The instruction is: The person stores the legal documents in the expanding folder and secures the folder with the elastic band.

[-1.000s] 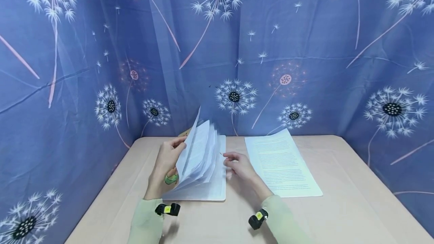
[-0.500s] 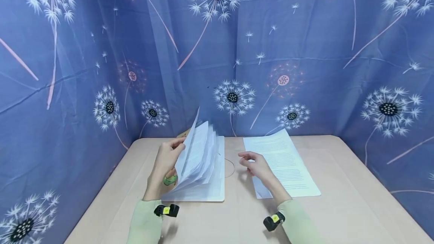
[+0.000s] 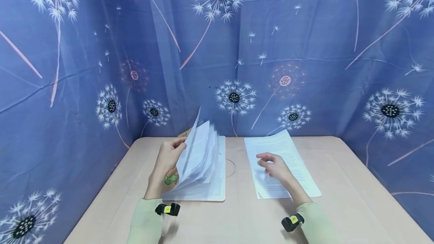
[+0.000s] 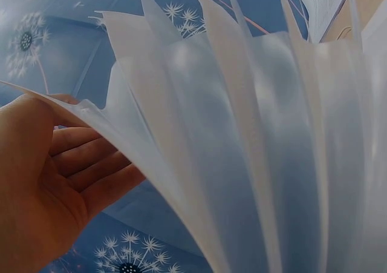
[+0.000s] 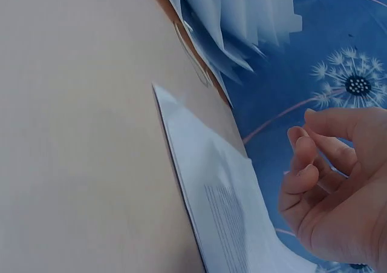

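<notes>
A folder (image 3: 219, 187) lies spread on the table, its clear sleeves (image 3: 200, 153) standing up in a fan. My left hand (image 3: 166, 157) pinches the leftmost sleeves; in the left wrist view the thumb lies over their edge and the other fingers (image 4: 97, 158) are behind. Printed sheets show inside some sleeves. To the right, my right hand (image 3: 276, 166) hovers over a printed paper (image 3: 300, 176), its fingers loosely bent and nothing in them. In the right wrist view this hand (image 5: 338, 182) appears apart from the paper.
A thin elastic cord (image 3: 234, 168) loops out from the folder's right edge onto the table (image 3: 217, 221). Part of the folder's cover, with a green picture (image 3: 171, 179), shows under my left hand. A blue dandelion-print curtain (image 3: 203, 86) closes off the back and sides.
My right hand has moved right, from beside the folder's edge to over the printed paper. The elastic cord's loop has come into view. My left hand and the sleeves have stayed put.
</notes>
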The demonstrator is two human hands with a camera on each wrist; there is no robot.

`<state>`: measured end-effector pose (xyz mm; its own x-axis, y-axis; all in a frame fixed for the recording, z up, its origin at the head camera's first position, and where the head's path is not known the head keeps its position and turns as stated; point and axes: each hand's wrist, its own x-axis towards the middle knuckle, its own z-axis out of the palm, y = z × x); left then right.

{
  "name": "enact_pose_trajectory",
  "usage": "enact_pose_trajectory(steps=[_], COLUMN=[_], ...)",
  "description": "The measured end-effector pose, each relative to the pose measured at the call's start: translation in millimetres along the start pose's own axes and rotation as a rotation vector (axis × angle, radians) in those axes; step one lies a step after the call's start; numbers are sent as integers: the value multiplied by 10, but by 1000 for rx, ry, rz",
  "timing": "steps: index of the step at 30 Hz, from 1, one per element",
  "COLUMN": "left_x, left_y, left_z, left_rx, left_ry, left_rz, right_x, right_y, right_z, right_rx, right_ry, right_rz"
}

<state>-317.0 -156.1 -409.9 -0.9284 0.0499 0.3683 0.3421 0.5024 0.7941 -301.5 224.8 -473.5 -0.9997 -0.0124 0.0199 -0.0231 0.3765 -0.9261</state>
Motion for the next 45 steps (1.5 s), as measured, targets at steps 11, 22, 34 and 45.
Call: enact_pose_trajectory(steps=[11, 22, 34, 45], left_x=[-3, 5, -5, 0], left_y=[8, 3, -31, -12], left_z=[-2, 5, -2, -3], left_rx=[3, 1, -11, 0], left_ry=[2, 3, 0, 13], left_rz=[8, -6, -6, 2], right_x=[-21, -100, -148, -183], right_y=[94, 271, 480, 657], right_z=[-338, -677, -926, -1093], right_rx=[-65, -186, -270, -242], right_ry=[34, 94, 155, 176], right_rz=[-7, -8, -51, 40])
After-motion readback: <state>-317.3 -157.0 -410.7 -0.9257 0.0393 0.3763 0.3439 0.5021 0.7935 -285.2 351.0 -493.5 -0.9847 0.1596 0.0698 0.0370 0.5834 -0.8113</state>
